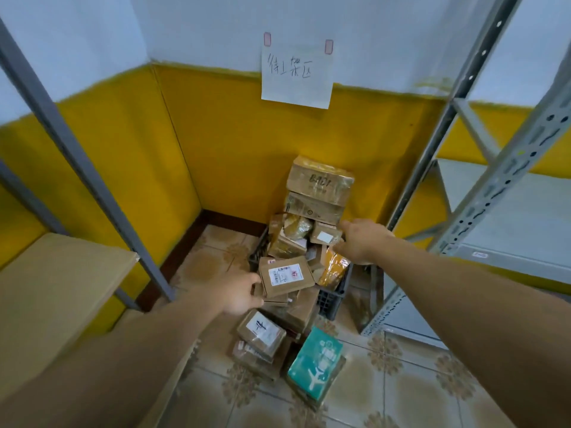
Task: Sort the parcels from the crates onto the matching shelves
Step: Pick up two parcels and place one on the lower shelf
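Left hand (241,293) grips the near edge of a flat labelled parcel (287,279) lying atop the heaped black crate (332,299). Right hand (361,242), fingers extended, holds nothing and is just beside a small box (326,235). A grey shelf (506,217) stands to its right.

left hand (239,293) grips the left edge of the flat labelled parcel (287,279) topping the heap in the black crate (332,299) | right hand (361,242) spread loose over the crate's back right corner, beside a small box (326,236) | teal parcel (315,362) on the floor tiles out front
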The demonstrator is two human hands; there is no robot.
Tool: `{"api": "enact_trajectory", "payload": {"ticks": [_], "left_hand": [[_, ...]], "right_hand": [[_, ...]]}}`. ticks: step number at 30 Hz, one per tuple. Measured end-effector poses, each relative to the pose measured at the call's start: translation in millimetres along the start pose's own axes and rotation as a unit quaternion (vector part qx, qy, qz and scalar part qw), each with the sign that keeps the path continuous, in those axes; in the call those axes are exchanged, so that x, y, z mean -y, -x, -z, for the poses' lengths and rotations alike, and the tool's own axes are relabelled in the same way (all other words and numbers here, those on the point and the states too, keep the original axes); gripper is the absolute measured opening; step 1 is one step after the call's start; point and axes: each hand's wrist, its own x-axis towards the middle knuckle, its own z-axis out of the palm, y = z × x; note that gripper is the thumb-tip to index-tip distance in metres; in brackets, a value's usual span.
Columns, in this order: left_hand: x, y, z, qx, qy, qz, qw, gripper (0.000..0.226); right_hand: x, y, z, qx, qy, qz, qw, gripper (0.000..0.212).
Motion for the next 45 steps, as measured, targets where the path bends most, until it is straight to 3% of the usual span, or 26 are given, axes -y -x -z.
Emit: {"api": "enact_trajectory", "payload": {"ticks": [9,18,31,36,39,43,45], "left_hand": [[46,-101,-14,0.062,0.045,0.036,0.996,0.049],[115,-221,-64,0.049,0.024,0.074,0.996,0.056],[142,-416,-212,0.021,0.238,0.179,0.954,0.072],[155,-437,-242,0.049,0.355,0.201,0.912,0.066],[159,-440,-247,0.047,0.395,0.21,0.893,0.053],[154,-447,-245,0.031,0.414,0.221,0.883,0.04],[145,-448,-243,0.036,0.447,0.223,0.865,0.054]], "right_hand": [[26,-127,-49,0.042,-0.035,0.064,0.996,0.062],[82,-268,-133,0.087,-0.023,0.138,0.986,0.072],[75,-429,-332,0.175,0.075,0.234,0.954,0.088],[69,-435,-350,0.196,0.057,0.204,0.957,0.1],[63,-425,-343,0.204,-0.014,0.138,0.969,0.103],[33,-401,-334,0.196,-0.137,0.008,0.971,0.081],[19,-382,-335,0.15,-0.247,-0.068,0.955,0.064]]}}
